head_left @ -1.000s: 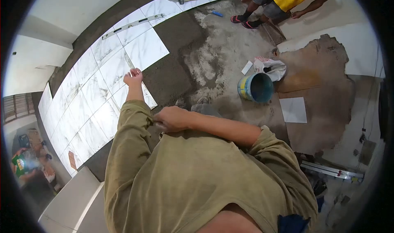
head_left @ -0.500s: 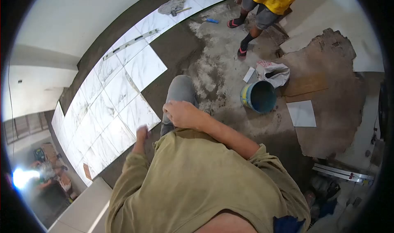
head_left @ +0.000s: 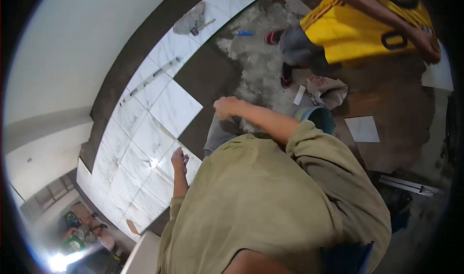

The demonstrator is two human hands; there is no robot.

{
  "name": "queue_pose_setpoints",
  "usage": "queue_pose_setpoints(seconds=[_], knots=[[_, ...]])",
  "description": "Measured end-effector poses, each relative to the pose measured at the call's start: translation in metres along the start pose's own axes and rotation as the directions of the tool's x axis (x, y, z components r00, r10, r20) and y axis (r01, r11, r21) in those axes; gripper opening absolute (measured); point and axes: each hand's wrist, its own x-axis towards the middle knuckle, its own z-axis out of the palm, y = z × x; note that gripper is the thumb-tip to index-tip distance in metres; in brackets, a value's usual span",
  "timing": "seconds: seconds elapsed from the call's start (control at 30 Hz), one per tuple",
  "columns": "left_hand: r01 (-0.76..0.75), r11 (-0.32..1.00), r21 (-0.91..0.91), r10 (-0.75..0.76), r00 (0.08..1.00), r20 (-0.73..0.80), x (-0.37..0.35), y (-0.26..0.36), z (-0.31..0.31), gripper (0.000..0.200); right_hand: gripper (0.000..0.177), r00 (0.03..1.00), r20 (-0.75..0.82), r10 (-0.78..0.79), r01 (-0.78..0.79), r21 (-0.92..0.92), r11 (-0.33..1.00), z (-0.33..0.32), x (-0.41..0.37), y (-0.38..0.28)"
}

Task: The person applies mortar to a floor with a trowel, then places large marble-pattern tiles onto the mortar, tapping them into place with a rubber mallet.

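Observation:
My left hand (head_left: 180, 160) hangs over the white marbled floor tiles (head_left: 137, 153), near the edge of the laid area. Its fingers are loosely curled, with nothing visible in them. My right hand (head_left: 226, 108) is above my bent knee, back of the hand up, fingers folded under and partly hidden; I see no object in it. Just beyond it lies a single protruding tile (head_left: 176, 108), bordering dark mortar (head_left: 208, 68). A long spirit level (head_left: 150, 81) rests across the tiles. Farther up, a mallet (head_left: 202, 27) lies beside a grey cloth or bag (head_left: 191, 19).
A co-worker in a yellow jersey (head_left: 357, 30) leans at the upper right. Near them stand a bucket (head_left: 316, 117), partly behind my sleeve, and a crumpled sack (head_left: 327, 90). A loose white tile (head_left: 362, 129) lies on brown board (head_left: 396, 148). A blue tool (head_left: 245, 33) is on the floor.
My right hand has shifted up and right, away from my thigh. My left hand has moved slightly right. The co-worker has bent over, bringing the jersey and an arm into view.

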Motion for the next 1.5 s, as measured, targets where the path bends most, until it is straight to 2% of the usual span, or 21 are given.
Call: queue_pose_setpoints(seconds=[0.07,0.17,0.23,0.37,0.5,0.53,0.57,0.7,0.8,0.87,0.93,1.03,1.07,1.13,1.2,1.27,1.3,1.37,1.4,1.47,1.5], knots=[[-0.183,0.959,0.219,0.159,0.98,0.12,0.014,0.07,0.029,0.04,0.035,0.989,-0.044,0.139,-0.139,0.009,0.99,-0.016,0.032,0.038],[-0.305,0.928,0.215,0.242,0.93,0.276,0.018,0.149,0.057,0.045,0.032,0.927,-0.104,0.36,-0.348,0.118,0.93,-0.033,0.048,0.083],[-0.465,0.8,0.379,0.321,0.866,0.385,0.026,0.18,0.067,0.05,0.033,0.929,-0.009,0.369,-0.368,0.05,0.928,-0.028,0.062,0.123],[-0.416,0.832,0.366,0.29,0.89,0.353,0.024,0.195,0.079,0.047,0.033,0.898,0.102,0.427,-0.434,0.059,0.899,-0.047,0.07,0.158],[-0.376,0.782,0.497,0.29,0.926,0.243,0.008,0.183,0.087,0.032,0.038,0.907,0.023,0.421,-0.42,-0.053,0.906,-0.072,0.113,0.19],[-0.336,0.797,0.502,0.288,0.942,0.173,0.008,0.177,0.091,0.029,0.034,0.878,0.204,0.433,-0.418,-0.111,0.901,-0.096,0.115,0.192],[-0.308,0.837,0.452,0.272,0.951,0.145,0.009,0.173,0.096,0.027,0.03,0.818,0.377,0.435,-0.4,-0.17,0.9,-0.119,0.117,0.193],[-0.146,0.94,0.309,0.132,0.989,0.063,0.011,0.189,0.155,0.026,0.038,0.884,0.361,0.296,-0.276,-0.106,0.955,-0.203,0.109,0.214],[-0.203,0.88,0.43,0.089,0.959,0.27,0.016,0.197,0.224,0.026,0.044,0.915,0.379,0.137,-0.121,-0.065,0.99,-0.238,0.12,0.262],[-0.4,0.762,0.508,0.108,0.853,0.51,0.037,0.179,0.275,0.027,0.05,0.892,0.43,-0.136,0.188,-0.082,0.979,-0.254,0.134,0.296],[-0.397,0.626,0.671,0.04,0.876,0.481,0.025,0.192,0.341,0.027,0.048,0.846,0.373,-0.381,0.409,0.006,0.913,-0.256,0.132,0.336],[-0.494,0.523,0.694,0.24,0.867,0.436,0.021,0.16,0.418,0.025,0.038,0.845,0.471,-0.251,0.376,-0.19,0.907,-0.278,0.135,0.384],[-0.383,0.652,0.654,0.196,0.919,0.343,0.013,0.152,0.439,0.021,0.038,0.834,0.494,-0.245,0.379,-0.191,0.906,-0.292,0.126,0.399],[-0.125,0.834,0.538,0.049,0.987,0.153,-0.009,0.149,0.466,0.013,0.022,0.923,0.291,-0.252,0.299,-0.127,0.946,-0.301,0.107,0.421],[-0.193,0.757,0.624,0.147,0.981,0.125,-0.043,0.163,0.495,0.005,0.018,0.914,0.148,-0.378,0.389,-0.054,0.92,-0.31,0.099,0.441],[-0.093,0.759,0.645,0.024,0.993,0.115,-0.065,0.192,0.513,0.008,0.016,0.923,0.304,-0.235,0.229,0.056,0.972,-0.33,0.1,0.446],[-0.076,0.882,0.464,-0.03,0.976,0.218,-0.069,0.168,0.5,0.009,0.016,0.928,0.294,-0.229,0.221,0.058,0.973,-0.344,0.094,0.447],[-0.039,0.948,0.316,-0.106,0.896,0.432,-0.076,0.152,0.484,0.009,0.014,0.762,0.479,-0.436,0.278,0.366,0.888,-0.366,0.077,0.451],[-0.043,0.929,0.367,-0.167,0.836,0.523,-0.092,0.169,0.49,0.008,0.012,0.738,0.48,-0.475,0.362,0.313,0.878,-0.359,0.068,0.461],[0.431,0.876,0.215,-0.482,0.773,0.413,-0.106,0.17,0.514,0.008,0.014,0.792,0.5,-0.35,0.211,0.313,0.926,-0.378,0.062,0.468],[0.423,0.885,0.196,-0.465,0.775,0.428,-0.097,0.187,0.527,0.008,0.017,0.706,0.631,-0.323,0.143,0.32,0.937,-0.377,0.078,0.481]])
